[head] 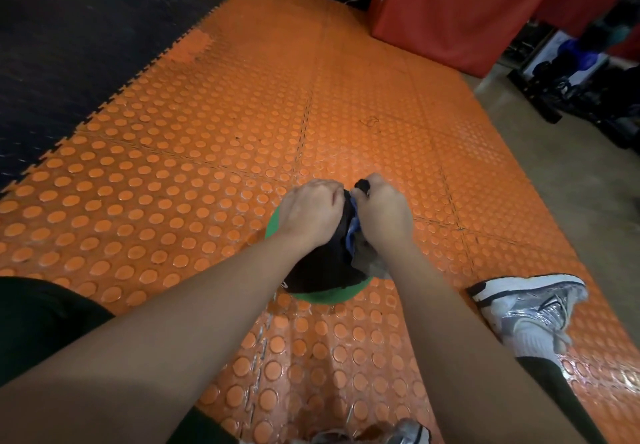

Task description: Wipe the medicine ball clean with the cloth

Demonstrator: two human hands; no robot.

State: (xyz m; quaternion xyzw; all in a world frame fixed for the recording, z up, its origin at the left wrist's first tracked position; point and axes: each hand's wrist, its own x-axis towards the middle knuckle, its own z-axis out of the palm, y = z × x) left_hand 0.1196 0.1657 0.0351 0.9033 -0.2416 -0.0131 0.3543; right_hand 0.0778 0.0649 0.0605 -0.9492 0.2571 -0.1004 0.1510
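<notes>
Left hand (310, 208) clenched, knuckles up, gripping the dark part of the cloth (329, 267) at centre frame. Right hand (382, 211) just beside it, also clenched, with a black tuft of cloth poking out by its thumb. Hands nearly touching, fabric bunched between them; a blue fold shows in the gap.

Cloth mostly black, with some grey and blue, draped over the top of the medicine ball (322, 296). Ball green; only a sliver shows at the left by the left wrist and a crescent along the lower edge. It sits on the floor mat (194, 138), orange with raised round studs, just below centre frame.

Both forearms bare, reaching in from the bottom edge. Silver-and-white shoe (530, 305) on the mat at lower right, well apart from the ball; a second shoe partly cut off at the bottom edge. Dark flooring (79, 35) upper left. Red padded block (450, 10) upper right.
</notes>
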